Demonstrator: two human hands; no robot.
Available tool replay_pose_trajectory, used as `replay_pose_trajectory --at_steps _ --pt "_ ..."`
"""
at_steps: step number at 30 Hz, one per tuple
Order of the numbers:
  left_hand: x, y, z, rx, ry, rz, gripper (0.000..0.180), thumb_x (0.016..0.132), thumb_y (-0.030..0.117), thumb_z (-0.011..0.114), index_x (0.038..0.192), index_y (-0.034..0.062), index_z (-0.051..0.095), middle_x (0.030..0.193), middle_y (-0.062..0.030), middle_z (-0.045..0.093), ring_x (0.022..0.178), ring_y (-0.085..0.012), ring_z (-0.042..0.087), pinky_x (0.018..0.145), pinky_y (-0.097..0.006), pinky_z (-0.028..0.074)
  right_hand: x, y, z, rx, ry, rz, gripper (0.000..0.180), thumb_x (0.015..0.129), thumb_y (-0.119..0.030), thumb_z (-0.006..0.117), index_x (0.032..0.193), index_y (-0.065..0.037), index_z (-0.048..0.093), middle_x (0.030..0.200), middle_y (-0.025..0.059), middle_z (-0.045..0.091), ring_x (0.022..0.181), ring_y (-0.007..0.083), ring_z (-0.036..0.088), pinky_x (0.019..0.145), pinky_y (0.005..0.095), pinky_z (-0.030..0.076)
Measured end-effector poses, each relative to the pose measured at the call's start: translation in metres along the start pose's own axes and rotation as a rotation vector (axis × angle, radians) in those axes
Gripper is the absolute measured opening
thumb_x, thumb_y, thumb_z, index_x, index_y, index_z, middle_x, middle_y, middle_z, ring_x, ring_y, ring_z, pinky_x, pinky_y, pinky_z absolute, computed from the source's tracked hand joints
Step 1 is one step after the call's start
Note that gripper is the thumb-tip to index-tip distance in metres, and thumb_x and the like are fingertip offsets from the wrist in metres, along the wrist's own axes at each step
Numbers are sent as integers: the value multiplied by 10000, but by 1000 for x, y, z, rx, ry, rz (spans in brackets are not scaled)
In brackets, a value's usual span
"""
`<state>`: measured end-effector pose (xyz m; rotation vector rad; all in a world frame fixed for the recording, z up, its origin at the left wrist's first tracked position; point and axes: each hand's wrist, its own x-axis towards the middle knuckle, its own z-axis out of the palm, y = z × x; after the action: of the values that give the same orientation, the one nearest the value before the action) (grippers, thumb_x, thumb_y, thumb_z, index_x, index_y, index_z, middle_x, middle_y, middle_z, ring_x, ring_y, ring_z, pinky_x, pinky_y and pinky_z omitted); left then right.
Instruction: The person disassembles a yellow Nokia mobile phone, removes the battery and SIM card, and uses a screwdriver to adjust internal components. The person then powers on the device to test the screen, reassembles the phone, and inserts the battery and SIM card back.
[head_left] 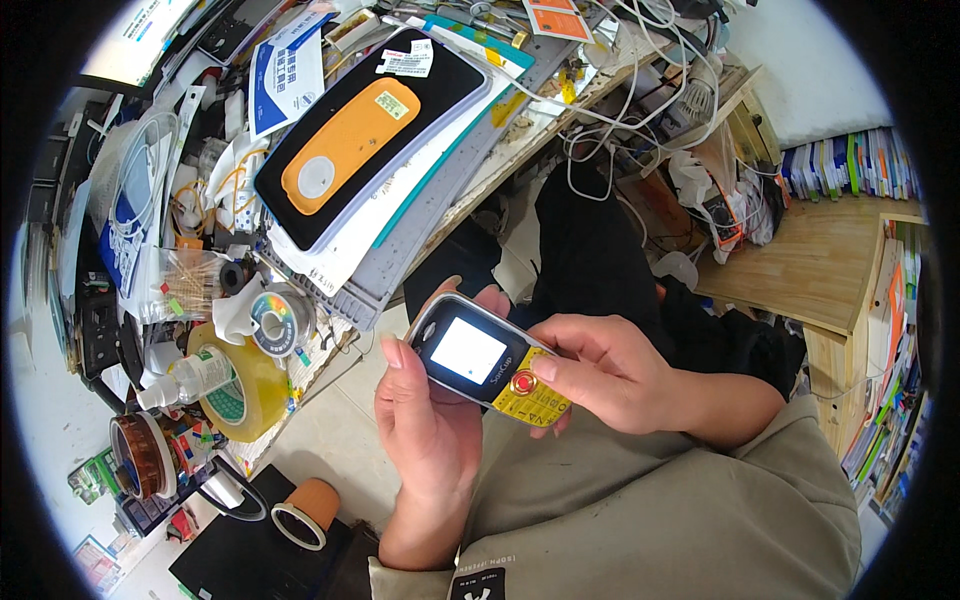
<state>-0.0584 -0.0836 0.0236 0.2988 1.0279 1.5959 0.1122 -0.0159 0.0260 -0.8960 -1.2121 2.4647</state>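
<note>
A keypad mobile phone with a lit white screen and yellow keys is held over my lap. My left hand grips its screen end, thumb along the near left edge and fingertips showing at the far edge. At the keypad end my right hand holds the phone too, its thumb lying by the round red centre key and fingertips showing beneath. On the bench beyond lies a large dark phone-shaped tray with a pale rim, and an orange back cover rests on it.
Cluttered workbench at left holds a solder spool, a yellow tape roll, a clear bottle and cotton swabs. White cables hang off the bench corner. An orange bin stands below; a wooden cabinet is at right.
</note>
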Motion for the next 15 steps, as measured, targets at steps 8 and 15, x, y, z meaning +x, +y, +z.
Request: replay_pose_trajectory --at_steps 8,15 --pt "0 -2 2 -21 16 -12 639 1069 445 369 1385 -103 455 1293 -285 598 1235 -362 592 1068 -454 459 0 -2 -2 7 -7 9 310 1053 -203 482 1238 30 569 1029 119 683 822 122 696 641 222 553" --pt "2 1 2 -38 10 -31 655 1068 460 360 1390 -104 444 1274 -272 611 1225 -362 597 1077 -460 450 -2 -4 1 72 -44 7 350 1051 -177 479 1329 30 522 1073 126 675 851 137 698 659 237 561"
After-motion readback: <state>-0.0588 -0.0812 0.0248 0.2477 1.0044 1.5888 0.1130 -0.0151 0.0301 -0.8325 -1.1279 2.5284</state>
